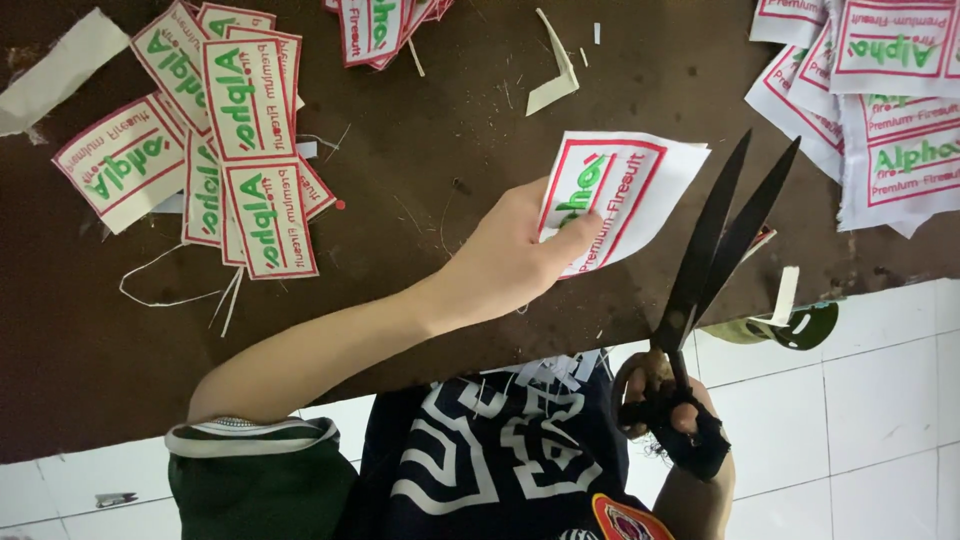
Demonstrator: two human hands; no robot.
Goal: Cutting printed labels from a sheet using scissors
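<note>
Over the dark brown worktop point(420, 130) we hold in our left hand point(510, 255) a white rectangular cloth label with a red frame and green and red lettering point(625, 180). It sits near the middle of the view, above the worktop's edge, and its grip is a pinch: the thumb lies across the printed face and the other fingers are hidden behind it. The label is tilted, its white margin is wider on the right side, and its top right corner is a little uneven.

Just beside the label, on its right, are the large black metal scissors point(715, 235). Our right hand point(670, 410) is closed around their handles, and it seems to wear a dark covering. The two long blades are parted in a narrow V and point up; they do not touch the label.

On the left of the worktop lies a pile of trimmed labels of the same kind point(230, 130), and at the right top corner there is a stack of untrimmed white ones point(880, 100). Thin white cloth strips point(555, 75) and threads lie between them.
</note>
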